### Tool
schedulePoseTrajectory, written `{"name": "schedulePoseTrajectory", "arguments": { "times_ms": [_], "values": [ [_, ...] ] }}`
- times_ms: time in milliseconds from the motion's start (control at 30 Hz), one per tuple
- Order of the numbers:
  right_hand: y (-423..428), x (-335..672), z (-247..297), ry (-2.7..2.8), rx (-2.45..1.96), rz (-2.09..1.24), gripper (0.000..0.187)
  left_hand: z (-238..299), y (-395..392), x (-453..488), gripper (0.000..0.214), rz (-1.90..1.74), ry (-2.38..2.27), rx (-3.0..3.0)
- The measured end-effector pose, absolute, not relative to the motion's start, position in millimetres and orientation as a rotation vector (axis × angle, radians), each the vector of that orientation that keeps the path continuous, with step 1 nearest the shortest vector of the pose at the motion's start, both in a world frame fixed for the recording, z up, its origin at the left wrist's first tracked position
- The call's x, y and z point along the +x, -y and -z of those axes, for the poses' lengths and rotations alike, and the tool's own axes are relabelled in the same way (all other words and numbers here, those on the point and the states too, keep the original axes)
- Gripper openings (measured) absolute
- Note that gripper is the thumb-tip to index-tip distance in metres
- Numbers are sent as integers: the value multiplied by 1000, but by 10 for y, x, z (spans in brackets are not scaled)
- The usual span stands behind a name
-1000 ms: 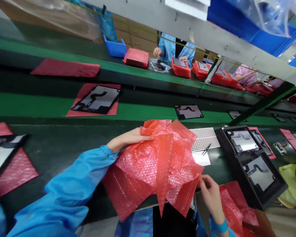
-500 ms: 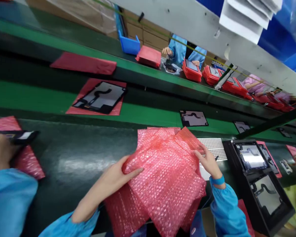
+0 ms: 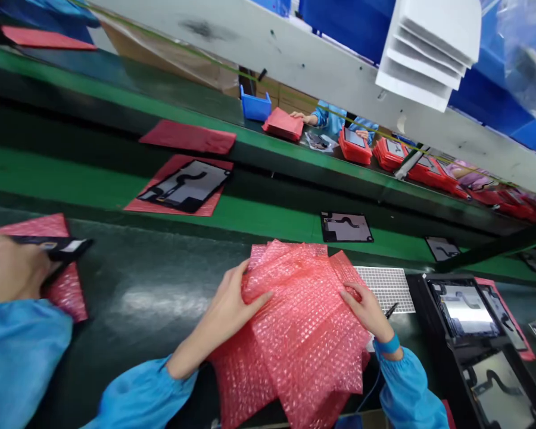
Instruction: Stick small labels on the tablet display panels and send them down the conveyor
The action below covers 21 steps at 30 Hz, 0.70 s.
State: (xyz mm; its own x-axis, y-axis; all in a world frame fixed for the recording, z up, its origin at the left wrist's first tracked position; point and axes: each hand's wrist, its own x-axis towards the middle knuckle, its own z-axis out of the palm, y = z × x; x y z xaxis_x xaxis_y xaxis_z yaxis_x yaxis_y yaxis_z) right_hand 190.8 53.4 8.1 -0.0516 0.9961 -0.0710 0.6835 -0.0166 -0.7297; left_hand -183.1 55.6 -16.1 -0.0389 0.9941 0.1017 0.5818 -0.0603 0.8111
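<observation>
A loose stack of pink bubble-wrap bags (image 3: 304,333) lies on the dark green bench in front of me. My left hand (image 3: 232,301) rests on the stack's left edge, fingers spread over the top sheet. On the right edge sits my right hand (image 3: 364,307), its fingers curled down onto the wrap. Both sleeves are blue. Just right of the stack lie a white perforated sheet (image 3: 386,280) and a pair of tweezers (image 3: 390,310).
A black tray (image 3: 477,333) with flat panels stands at the right. Another person's sleeve and hand (image 3: 9,280) hold a dark panel over pink wrap at the left. Panels (image 3: 346,227) ride the green conveyor behind. Workers and red trays (image 3: 355,146) line the far side.
My hands have pressed the raised, flapping bubble wrap down flat onto the bench. My right hand came up from below the stack onto its right edge. The view has tilted up.
</observation>
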Motion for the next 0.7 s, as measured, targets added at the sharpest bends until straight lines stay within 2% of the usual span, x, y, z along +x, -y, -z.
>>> {"name": "schedulePoseTrajectory", "arguments": {
  "times_ms": [133,200,300,467,600,700],
  "values": [
    [-690,2358,-203,1640,-1971,-722,56,-216,-985,-1915,95,-1026,-1747,1860],
    [-739,2634,-270,1589,-2099,-627,57,-480,-1399,-1729,83,-946,-1691,1844],
    [-661,2917,-303,1561,-2228,-577,55,-671,-2168,-1214,63,-606,-1583,1811],
    [-244,2770,-100,1464,-2019,-777,57,-480,-3127,-478,40,-210,-1651,1804],
    [-53,2270,44,1295,-1705,-973,60,-291,-3394,-269,43,-114,-1707,1904],
    [-29,1861,-26,1468,-1650,-762,63,-199,-3504,-211,48,-93,-1701,1988]
  ]
}}
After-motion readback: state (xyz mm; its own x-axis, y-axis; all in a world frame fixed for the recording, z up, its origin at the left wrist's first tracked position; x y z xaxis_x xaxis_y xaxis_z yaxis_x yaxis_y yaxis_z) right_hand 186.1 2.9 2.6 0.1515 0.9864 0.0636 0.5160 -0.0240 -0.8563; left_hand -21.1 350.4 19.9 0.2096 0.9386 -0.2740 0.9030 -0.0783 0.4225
